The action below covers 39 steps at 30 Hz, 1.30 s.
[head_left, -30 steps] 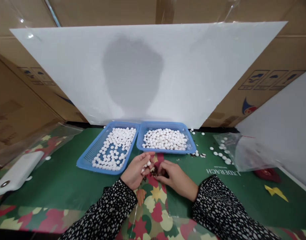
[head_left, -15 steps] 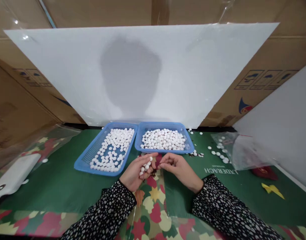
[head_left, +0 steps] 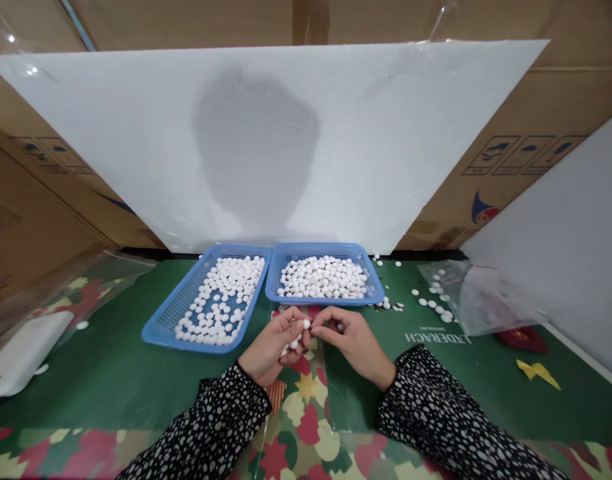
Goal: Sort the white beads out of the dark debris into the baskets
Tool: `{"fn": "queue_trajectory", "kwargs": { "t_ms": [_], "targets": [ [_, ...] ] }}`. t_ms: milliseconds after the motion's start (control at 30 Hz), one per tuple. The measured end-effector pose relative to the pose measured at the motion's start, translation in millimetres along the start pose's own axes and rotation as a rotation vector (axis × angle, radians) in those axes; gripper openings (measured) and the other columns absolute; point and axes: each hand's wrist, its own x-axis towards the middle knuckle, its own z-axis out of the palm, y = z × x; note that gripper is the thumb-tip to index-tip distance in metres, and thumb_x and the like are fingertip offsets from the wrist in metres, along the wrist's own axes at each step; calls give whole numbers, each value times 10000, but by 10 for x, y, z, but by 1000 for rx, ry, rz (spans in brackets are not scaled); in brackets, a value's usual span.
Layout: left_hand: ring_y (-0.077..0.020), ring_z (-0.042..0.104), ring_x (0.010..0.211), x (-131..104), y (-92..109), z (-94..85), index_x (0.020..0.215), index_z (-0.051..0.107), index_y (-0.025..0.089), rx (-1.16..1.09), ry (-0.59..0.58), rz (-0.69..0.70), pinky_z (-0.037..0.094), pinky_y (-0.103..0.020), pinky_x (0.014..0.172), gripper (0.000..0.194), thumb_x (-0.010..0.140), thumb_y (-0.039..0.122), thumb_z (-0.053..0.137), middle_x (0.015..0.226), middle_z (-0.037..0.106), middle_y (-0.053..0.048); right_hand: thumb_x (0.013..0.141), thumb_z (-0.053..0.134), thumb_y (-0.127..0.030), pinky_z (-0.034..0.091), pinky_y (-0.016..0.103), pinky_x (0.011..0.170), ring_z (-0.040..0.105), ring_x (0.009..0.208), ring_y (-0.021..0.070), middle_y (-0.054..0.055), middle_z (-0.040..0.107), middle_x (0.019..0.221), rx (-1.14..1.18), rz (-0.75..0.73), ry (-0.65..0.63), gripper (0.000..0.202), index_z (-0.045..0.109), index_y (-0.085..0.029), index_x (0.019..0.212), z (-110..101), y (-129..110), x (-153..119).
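My left hand (head_left: 272, 345) is curled around several small white balls (head_left: 292, 345). One more white ball (head_left: 307, 324) shows at its thumb and forefinger tips. Close against that ball, the thumb and fingers of my right hand (head_left: 353, 340) are pinched together. A white ball (head_left: 340, 327) partly shows among the right hand's curled fingers. Both hands are just in front of two blue mesh baskets. Spread-out white balls lie in the left basket (head_left: 159, 328); the right basket (head_left: 323, 302) carries a denser heap of them.
Loose white balls (head_left: 439, 309) and dark bits lie right of the baskets. A clear plastic bag (head_left: 501, 300), a dark red object (head_left: 522, 339) and a yellow scrap (head_left: 539, 373) are farther right. A white handled object (head_left: 29, 350) lies at left. A white board (head_left: 371, 140) stands behind.
My left thumb and forefinger have closed around a white ball at their tips, where the palm was more open before. My right fingertips stay close beside them. The view has shifted slightly.
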Motion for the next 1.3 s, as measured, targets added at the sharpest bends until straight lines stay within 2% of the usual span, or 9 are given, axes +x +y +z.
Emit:
{"fn": "queue_trajectory", "kwargs": {
  "t_ms": [267, 400, 567, 767, 867, 1000, 1133, 1200, 1300],
  "targets": [
    [-18, 304, 419, -9, -27, 13, 818, 466, 170, -5, -11, -2, 120, -140, 366, 262, 881, 389, 594, 633, 565, 8, 837, 662, -256, 318, 225, 529, 414, 559, 108, -36, 563, 658, -71, -72, 48, 102, 621, -183, 778, 68, 0, -24],
    [-19, 307, 428, -21, -38, 30, 827, 474, 168, 6, -10, 0, 129, -137, 369, 257, 884, 390, 589, 634, 555, 11, 834, 672, -271, 344, 219, 521, 440, 543, 110, -42, 574, 667, -26, -59, 53, 115, 597, -198, 880, 82, 26, -24],
    [-25, 297, 428, -27, -38, 29, 825, 460, 180, 44, -24, 16, 129, -142, 369, 263, 877, 398, 597, 618, 541, 22, 888, 612, -235, 384, 241, 566, 497, 600, 129, -13, 609, 731, -126, -174, 10, 174, 701, -254, 1037, 62, -8, -12],
    [-26, 303, 429, -26, -14, 27, 843, 486, 175, 92, -36, 15, 139, -141, 359, 271, 870, 422, 595, 660, 568, 4, 907, 589, -229, 396, 249, 591, 521, 647, 138, -6, 589, 748, -215, -239, -11, 125, 705, -237, 952, 74, -50, -28],
    [-25, 326, 457, -14, 7, 38, 872, 540, 153, 56, 15, 18, 166, -135, 362, 251, 862, 393, 613, 734, 581, -16, 907, 579, -248, 412, 255, 605, 518, 660, 144, -5, 566, 765, -281, -241, 32, 79, 636, -205, 943, 9, -81, 90],
    [-31, 364, 491, 4, 40, 23, 899, 615, 108, 5, 100, 18, 177, -131, 364, 222, 816, 306, 674, 765, 596, -47, 917, 521, -203, 455, 307, 700, 555, 733, 176, 35, 606, 865, -497, -316, 176, 108, 568, -192, 1013, -186, -119, 480],
    [-32, 370, 503, 3, 64, 4, 1116, 609, 121, -76, 152, 33, 174, -130, 368, 346, 846, 334, 645, 880, 637, -99, 916, 527, -170, 383, 427, 969, 510, 1144, 261, 100, 607, 1165, -650, -482, 40, 177, 615, -206, 1065, -266, -154, 683],
    [-32, 372, 500, -8, 67, 12, 1235, 556, 159, -95, 131, 27, 164, -130, 370, 444, 845, 348, 650, 895, 636, -96, 947, 512, -212, 397, 411, 941, 548, 1076, 237, 78, 645, 1075, -611, -469, -12, 145, 650, -216, 992, -207, -176, 593],
    [-37, 371, 477, -33, 61, 39, 1318, 496, 195, -79, 92, 18, 143, -137, 365, 571, 812, 376, 688, 738, 568, -19, 931, 564, -270, 437, 355, 817, 583, 873, 196, 35, 652, 870, -521, -398, -113, 133, 673, -220, 873, -64, -197, 347]
  ]
}}
